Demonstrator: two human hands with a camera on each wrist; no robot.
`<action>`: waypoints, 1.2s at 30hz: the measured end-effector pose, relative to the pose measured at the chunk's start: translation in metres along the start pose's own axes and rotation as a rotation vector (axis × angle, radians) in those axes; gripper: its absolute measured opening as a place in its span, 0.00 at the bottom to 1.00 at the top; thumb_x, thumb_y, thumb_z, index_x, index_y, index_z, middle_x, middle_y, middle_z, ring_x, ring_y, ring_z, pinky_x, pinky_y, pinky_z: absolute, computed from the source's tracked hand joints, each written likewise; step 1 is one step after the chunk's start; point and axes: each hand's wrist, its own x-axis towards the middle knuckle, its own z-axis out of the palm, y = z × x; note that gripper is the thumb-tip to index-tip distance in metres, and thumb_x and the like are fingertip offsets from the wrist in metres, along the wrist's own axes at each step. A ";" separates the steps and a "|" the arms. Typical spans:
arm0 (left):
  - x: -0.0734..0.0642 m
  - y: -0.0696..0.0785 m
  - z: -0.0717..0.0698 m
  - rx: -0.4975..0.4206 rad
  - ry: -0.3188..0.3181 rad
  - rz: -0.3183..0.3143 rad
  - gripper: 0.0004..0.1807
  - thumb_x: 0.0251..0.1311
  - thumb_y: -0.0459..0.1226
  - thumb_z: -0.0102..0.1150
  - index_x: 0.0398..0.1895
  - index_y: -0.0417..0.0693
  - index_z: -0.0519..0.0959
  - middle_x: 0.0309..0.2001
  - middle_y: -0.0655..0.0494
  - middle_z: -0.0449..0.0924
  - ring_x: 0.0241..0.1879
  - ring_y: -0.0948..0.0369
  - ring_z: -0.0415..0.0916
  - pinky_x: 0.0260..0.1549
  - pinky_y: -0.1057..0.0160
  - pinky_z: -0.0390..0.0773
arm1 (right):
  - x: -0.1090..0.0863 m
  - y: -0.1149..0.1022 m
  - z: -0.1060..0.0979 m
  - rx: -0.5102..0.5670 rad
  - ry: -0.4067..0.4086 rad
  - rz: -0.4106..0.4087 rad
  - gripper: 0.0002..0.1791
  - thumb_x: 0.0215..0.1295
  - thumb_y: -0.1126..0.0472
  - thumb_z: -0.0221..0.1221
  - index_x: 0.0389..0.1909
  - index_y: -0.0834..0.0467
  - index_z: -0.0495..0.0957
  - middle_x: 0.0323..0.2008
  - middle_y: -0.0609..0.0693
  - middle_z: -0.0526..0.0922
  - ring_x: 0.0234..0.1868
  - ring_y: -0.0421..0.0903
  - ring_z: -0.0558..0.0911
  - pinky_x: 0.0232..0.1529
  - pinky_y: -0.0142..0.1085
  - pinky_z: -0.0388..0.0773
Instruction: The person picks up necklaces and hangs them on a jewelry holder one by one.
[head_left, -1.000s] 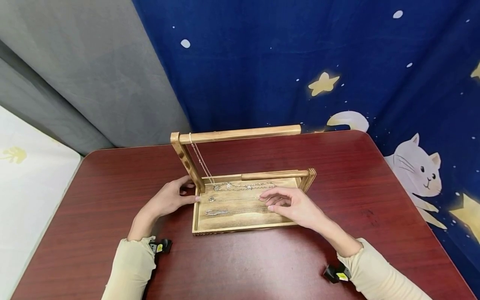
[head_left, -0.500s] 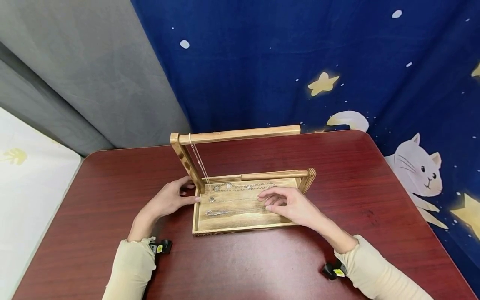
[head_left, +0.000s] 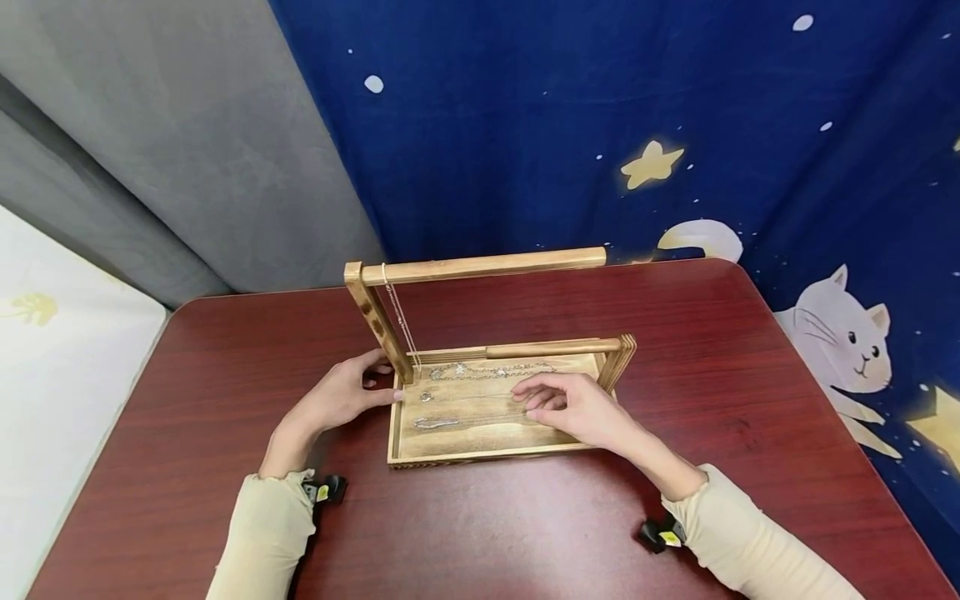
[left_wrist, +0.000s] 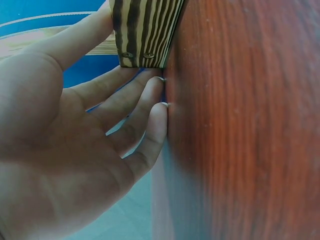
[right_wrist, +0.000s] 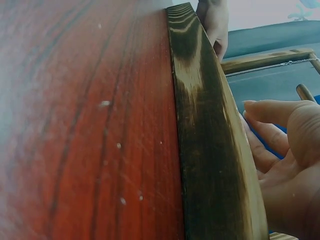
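Note:
A wooden jewelry stand point(head_left: 487, 265) has a raised bar and a shallow tray point(head_left: 480, 456) as its base. My left hand point(head_left: 341, 396) holds its left end, thumb on the tray's edge and fingers behind the post; the left wrist view shows the striped end of the tray point(left_wrist: 145, 35) above the fingertips. Over the tray's right half, my right hand point(head_left: 581, 408) has relaxed, bent fingers low over the necklaces, thumb apart from the index finger. A necklace with a small round pendant point(head_left: 425, 397) stretches toward those fingertips. Nearer me lies a necklace with a long pendant point(head_left: 437, 423).
A charm necklace point(head_left: 460, 368) lies along the back of the tray. One thin necklace point(head_left: 401, 317) hangs from the upper bar. A lower bar point(head_left: 555, 348) crosses the tray's back. The reddish table point(head_left: 480, 533) ends at curtains behind.
My right hand has shifted slightly left over the tray. The hanging necklace has swung a little left at its lower end. The left hand keeps its place on the stand.

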 end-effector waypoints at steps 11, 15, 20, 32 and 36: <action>0.002 0.000 0.001 -0.006 0.001 -0.005 0.36 0.60 0.46 0.70 0.66 0.37 0.70 0.54 0.41 0.80 0.52 0.47 0.78 0.53 0.46 0.73 | 0.004 0.003 0.002 -0.067 0.009 0.021 0.15 0.61 0.69 0.66 0.49 0.60 0.84 0.42 0.52 0.87 0.38 0.43 0.84 0.38 0.32 0.78; 0.002 0.000 0.001 -0.005 -0.001 -0.008 0.36 0.60 0.46 0.70 0.66 0.36 0.70 0.54 0.41 0.80 0.52 0.47 0.78 0.53 0.46 0.73 | 0.005 0.004 0.003 -0.090 0.019 0.037 0.14 0.60 0.69 0.67 0.48 0.58 0.85 0.40 0.51 0.87 0.36 0.43 0.83 0.35 0.31 0.77; 0.002 0.001 0.000 -0.005 -0.004 -0.012 0.37 0.60 0.46 0.70 0.67 0.35 0.68 0.54 0.40 0.80 0.52 0.46 0.78 0.53 0.46 0.73 | 0.008 0.004 0.004 -0.135 0.010 0.044 0.13 0.60 0.68 0.67 0.47 0.57 0.85 0.39 0.49 0.87 0.36 0.42 0.83 0.36 0.32 0.78; 0.001 0.002 0.000 -0.006 0.005 -0.003 0.37 0.60 0.45 0.70 0.66 0.35 0.69 0.54 0.40 0.80 0.51 0.47 0.78 0.53 0.46 0.74 | 0.012 0.002 0.008 -0.215 -0.026 0.069 0.12 0.60 0.67 0.68 0.45 0.57 0.85 0.35 0.45 0.86 0.36 0.39 0.83 0.39 0.31 0.79; 0.000 0.002 0.000 -0.006 0.000 -0.006 0.37 0.60 0.45 0.70 0.67 0.35 0.69 0.54 0.41 0.80 0.51 0.47 0.78 0.53 0.47 0.74 | 0.014 0.003 0.010 -0.225 -0.047 0.066 0.11 0.60 0.68 0.67 0.44 0.59 0.84 0.34 0.44 0.86 0.35 0.37 0.82 0.39 0.31 0.79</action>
